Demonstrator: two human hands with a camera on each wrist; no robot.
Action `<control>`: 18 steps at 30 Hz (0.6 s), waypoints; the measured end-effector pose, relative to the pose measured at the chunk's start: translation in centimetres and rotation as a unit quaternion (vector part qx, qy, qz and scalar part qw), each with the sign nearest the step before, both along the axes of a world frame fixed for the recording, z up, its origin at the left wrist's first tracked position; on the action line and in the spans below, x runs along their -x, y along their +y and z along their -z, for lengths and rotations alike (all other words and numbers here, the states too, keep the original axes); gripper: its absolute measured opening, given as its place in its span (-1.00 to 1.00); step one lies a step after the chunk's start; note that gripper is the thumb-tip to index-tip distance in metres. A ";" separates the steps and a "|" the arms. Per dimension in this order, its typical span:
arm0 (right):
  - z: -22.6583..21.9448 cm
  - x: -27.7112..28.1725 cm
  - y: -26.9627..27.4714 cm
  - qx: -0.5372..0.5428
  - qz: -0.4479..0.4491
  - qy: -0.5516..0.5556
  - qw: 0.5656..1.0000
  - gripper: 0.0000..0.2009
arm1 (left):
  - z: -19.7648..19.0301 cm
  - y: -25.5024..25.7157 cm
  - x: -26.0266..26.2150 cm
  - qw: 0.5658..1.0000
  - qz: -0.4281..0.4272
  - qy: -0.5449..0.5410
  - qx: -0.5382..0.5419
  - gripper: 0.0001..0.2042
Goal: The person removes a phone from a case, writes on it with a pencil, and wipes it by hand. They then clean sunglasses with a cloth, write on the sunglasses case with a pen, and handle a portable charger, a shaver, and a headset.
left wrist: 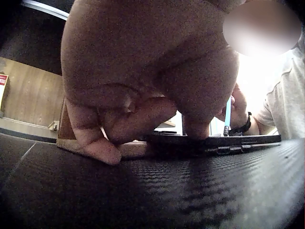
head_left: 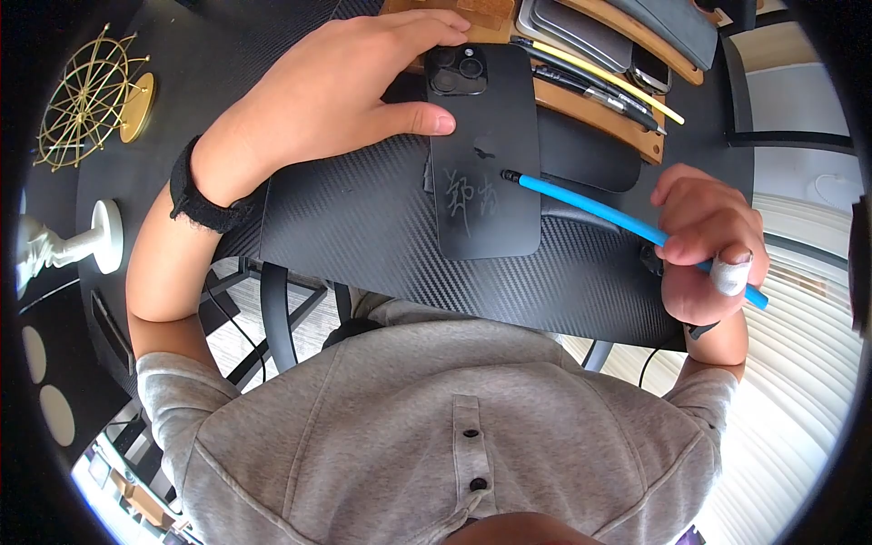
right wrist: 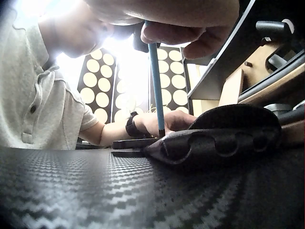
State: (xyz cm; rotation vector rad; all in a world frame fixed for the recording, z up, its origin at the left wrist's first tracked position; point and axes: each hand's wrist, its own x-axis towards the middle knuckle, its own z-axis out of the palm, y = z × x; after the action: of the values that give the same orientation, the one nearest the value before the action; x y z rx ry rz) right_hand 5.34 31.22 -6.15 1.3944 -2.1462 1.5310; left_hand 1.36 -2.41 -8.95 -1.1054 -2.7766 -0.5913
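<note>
A black phone lies back up on the dark textured desk, its camera block at the far end and pale handwritten characters across its back. My left hand rests over its left side, thumb pressing on the back near the cameras, other fingers reaching past the top. In the left wrist view, a fingertip rests low beside a wooden edge. My right hand pinches a slanting blue pencil, with white tape around one finger. The pencil's black end is right at the phone's back, beside the characters.
Just right of the phone sits a black rounded object with a scalloped edge. Behind it, a wooden organizer holds pens, a yellow pencil and flat devices. A gold wire wheel and white figurine stand at left.
</note>
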 end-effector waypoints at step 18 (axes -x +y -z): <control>0.0 0.0 0.0 0.012 -0.024 -0.007 1.000 -0.49 | 0.0 0.0 0.0 1.000 -0.006 -0.011 0.000 -0.28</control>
State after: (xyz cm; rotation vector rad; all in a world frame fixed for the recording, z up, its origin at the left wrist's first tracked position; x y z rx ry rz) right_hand 5.32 31.23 -6.13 1.4419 -2.1097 1.5825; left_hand 1.41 -2.39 -8.92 -1.0887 -2.7992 -0.6063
